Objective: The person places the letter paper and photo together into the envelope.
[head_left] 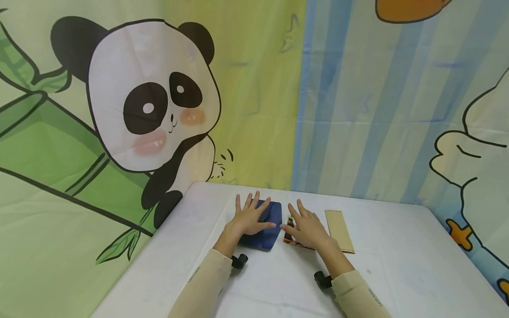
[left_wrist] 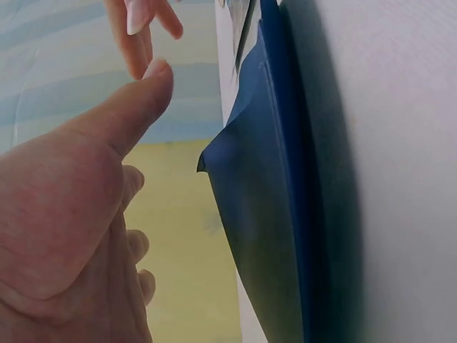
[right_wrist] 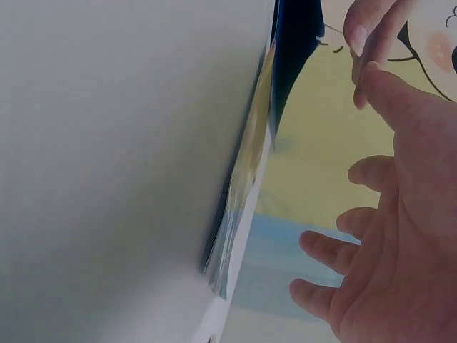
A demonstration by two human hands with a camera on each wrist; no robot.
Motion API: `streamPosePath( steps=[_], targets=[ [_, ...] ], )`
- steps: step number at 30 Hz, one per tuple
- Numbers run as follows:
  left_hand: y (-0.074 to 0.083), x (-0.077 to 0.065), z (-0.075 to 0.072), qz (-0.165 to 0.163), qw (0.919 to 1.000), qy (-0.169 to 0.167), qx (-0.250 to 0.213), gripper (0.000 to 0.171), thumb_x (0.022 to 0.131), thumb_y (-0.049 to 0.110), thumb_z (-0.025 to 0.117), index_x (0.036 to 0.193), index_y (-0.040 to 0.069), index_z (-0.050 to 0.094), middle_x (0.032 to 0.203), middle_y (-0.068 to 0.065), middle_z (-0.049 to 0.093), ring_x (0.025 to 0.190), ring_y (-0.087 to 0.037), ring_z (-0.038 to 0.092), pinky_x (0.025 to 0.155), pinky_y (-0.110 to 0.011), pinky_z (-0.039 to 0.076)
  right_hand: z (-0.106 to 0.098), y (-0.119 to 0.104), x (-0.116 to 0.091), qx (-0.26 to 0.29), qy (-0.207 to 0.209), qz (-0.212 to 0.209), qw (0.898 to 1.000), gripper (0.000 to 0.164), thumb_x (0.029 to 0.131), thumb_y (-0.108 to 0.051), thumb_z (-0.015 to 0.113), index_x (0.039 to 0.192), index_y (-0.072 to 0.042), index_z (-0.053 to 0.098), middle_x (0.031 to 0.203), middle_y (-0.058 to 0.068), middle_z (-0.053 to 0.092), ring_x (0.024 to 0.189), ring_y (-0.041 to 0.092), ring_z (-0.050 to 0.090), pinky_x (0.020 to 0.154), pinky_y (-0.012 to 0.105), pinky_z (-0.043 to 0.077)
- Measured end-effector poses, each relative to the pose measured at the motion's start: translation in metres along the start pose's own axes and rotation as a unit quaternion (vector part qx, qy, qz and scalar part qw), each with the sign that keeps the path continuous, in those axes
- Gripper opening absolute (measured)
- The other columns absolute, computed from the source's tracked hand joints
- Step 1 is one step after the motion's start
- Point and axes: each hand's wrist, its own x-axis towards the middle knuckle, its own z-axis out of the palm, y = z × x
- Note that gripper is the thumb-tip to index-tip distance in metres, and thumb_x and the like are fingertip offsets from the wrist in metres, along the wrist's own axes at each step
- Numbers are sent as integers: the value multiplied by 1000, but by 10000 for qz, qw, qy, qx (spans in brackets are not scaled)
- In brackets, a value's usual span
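In the head view, the left hand is spread wide over the blue pouch, its fingers splayed and holding nothing; the right hand is also spread, over a printed packet, and partly hides it. The packet lies just right of the pouch, and a tan strip lies farther right, all on the white table. Behind is a cloth backdrop with a panda. Each wrist carries a small black camera. The left wrist view shows that hand's thumb stretched out, apart from the pouch, whose edge lifts to a peak. In the right wrist view, the other hand, fingers apart, is clear of the thin, shiny packet, with the pouch beyond.
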Motion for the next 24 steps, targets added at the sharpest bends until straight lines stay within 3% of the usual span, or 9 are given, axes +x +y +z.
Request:
streamPosePath(
  steps=[5,14,24],
  targets=[
    [-5,-2,-5,133,9997,-152,-147,103,85,82,59,167,33,19,176,-16,3,162,-42,0,119,-74,-15,1,-10,3,-14,-64,-15,10000,83,101,-62,55,164,-14,30,172,24,14,152,48,34,119,69,29],
    [-21,-7,-9,51,9965,-693,-462,116,72,76,79,166,36,22,176,-16,4,162,-40,-2,119,-72,-18,4,-19,2,30,-92,-87,9999,82,101,-60,58,165,-17,30,173,21,11,153,48,32,120,70,25],
    [-22,-5,-6,38,9935,-1046,-443,116,72,74,81,166,34,25,175,-14,12,162,-39,1,120,-69,-20,5,-21,2,6,-205,-106,9997,81,100,-59,59,165,-19,29,173,21,13,152,48,33,121,70,24]
  ],
)
